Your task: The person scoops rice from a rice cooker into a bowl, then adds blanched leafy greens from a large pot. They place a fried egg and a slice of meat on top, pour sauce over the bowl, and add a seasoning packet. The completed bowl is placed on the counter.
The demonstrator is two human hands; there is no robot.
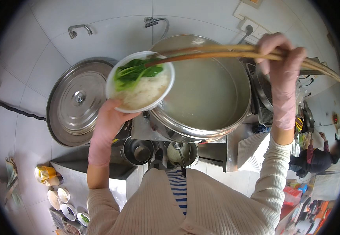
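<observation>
My left hand point(113, 121), in a pink glove, grips a white bowl point(109, 88) by its near side. Inside the bowl, pale noodles or rice point(144, 92) fill the near part, and green leafy vegetables point(129, 74) lie at the far left. My right hand point(281, 53), gloved in pink too, is closed round a pair of long wooden chopsticks point(217, 55). Their tips reach left to the greens and touch or nearly touch them. Below the chopsticks stands a large steel pot point(243, 78) of cloudy pale liquid point(201, 94); the bowl overlaps its left rim.
A round steel lid point(80, 121) with a knob lies left of the pot. Smaller pots point(138, 150) stand in front. Several small bowls point(69, 211) sit at lower left. Two taps point(80, 29) come from the tiled wall. Another person point(319, 156) works at far right.
</observation>
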